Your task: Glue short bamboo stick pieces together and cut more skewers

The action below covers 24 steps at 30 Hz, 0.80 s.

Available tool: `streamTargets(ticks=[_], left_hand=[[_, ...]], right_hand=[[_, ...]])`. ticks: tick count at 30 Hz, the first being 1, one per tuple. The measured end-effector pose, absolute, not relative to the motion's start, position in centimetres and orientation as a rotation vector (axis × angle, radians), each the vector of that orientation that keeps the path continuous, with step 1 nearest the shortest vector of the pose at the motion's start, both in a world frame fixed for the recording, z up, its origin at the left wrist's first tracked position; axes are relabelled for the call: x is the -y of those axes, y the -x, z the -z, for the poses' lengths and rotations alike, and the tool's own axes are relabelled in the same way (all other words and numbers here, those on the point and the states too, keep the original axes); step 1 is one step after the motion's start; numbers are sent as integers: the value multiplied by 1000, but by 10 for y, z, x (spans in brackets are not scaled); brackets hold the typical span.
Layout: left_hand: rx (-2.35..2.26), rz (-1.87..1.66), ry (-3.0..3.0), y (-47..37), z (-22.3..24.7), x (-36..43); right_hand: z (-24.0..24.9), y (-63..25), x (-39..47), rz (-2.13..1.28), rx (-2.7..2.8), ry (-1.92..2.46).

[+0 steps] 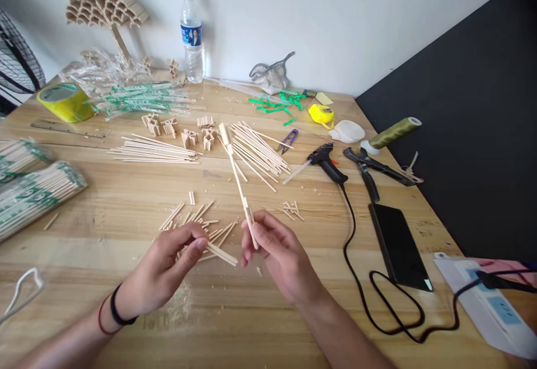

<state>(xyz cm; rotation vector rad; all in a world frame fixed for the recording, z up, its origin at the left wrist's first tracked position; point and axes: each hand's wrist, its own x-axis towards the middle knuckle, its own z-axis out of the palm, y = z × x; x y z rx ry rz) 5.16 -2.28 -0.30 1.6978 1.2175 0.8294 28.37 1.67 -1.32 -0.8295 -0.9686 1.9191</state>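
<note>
My left hand (178, 263) pinches short wooden stick pieces (222, 254) lying side by side, pointing right. In my right hand (279, 251) is a long thin wooden stick assembly (234, 170), tilted up and away, with short pieces attached at its far end and near my fingers. The two held things are apart, though close. Beneath and behind my left hand lie several cut stick pieces (205, 212). A small group of short pieces (293, 210) rests right of my right hand. Long loose sticks (260, 151) lie farther back.
A glue gun (329, 163) with a looping cable, pliers (367, 170) and a black phone-like slab (400, 246) lie at right. Packed sticks (39, 195) and yellow tape (65, 102) are at left. A bottle (192, 39) and a stick-built tree shape (104, 3) stand at the back.
</note>
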Motion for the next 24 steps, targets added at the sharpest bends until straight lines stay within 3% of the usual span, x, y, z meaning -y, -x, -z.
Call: streamTargets(ticks=[8,18,24], left_hand=[[-908,-556,-2183,-62,17,25],[-1190,-783,-1398,-51,0,20],[-1102,-655,-1463,-57,-5,23]], right_hand=[[7,-282,-16,-1931,1288,915],[1,-276,-4,-1595,1906,967],[5,-273,-1,-1618,1934,919]])
